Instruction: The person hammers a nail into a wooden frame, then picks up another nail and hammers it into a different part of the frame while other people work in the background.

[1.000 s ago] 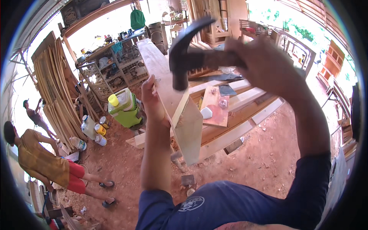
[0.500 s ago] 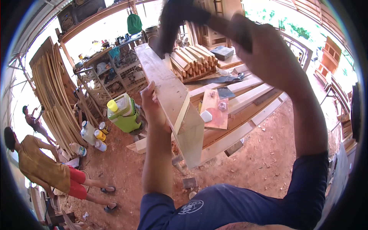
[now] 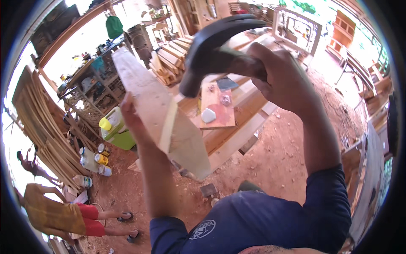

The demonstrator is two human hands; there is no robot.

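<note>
My right hand [image 3: 284,78] is closed round the handle of a black claw hammer [image 3: 202,57], held up in the air with its head apart from the wood. A long, pale piece of timber [image 3: 146,86] is tilted in front of me, gripped at its left edge by my left hand [image 3: 133,118]. That hand is somewhat blurred and its fingers are partly hidden by the timber. Across the timber's face runs a lighter, slanting wooden strip [image 3: 169,126]. The hammer's head is to the right of the timber.
Behind stands a workbench bearing stacked wooden pieces [image 3: 168,59] and a reddish board [image 3: 218,108] with a white lump [image 3: 208,115]. A green container [image 3: 120,135] and several tubs stand at left. A person in red shorts [image 3: 89,218] is at lower left.
The hammer has come down from higher up and shows its head more clearly, now to the right of the timber. The timber and my left hand have shifted left in view as the view turned.
</note>
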